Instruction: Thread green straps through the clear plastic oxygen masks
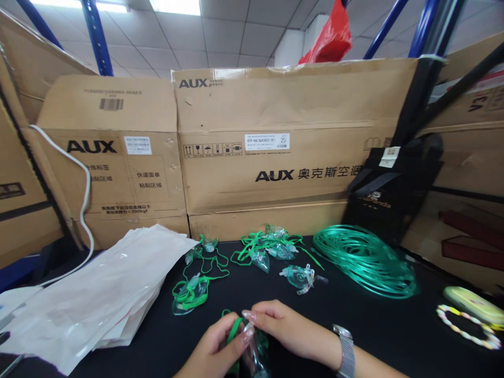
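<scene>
Black tabletop [311, 310], foreground: my left hand [221, 342] and right hand [280, 324], close together, pinch clear mask [256, 353] with green strap [235, 332]. Strap handling seems underway; next move likely calls for steady hold. Beyond: loose masks [191, 295], coiled tubing [356, 253], cartons [299, 115].

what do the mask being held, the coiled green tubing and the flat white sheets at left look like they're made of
Clear, green-strapped mask: probably glossy plastic, being see-through with bright highlights.
Coiled translucent green tubing: likely smooth, flexible plastic, judging by its shiny loops.
Flat white layered sheets: thin plastic or coated paper; creases and soft sheen leave it open.
</scene>
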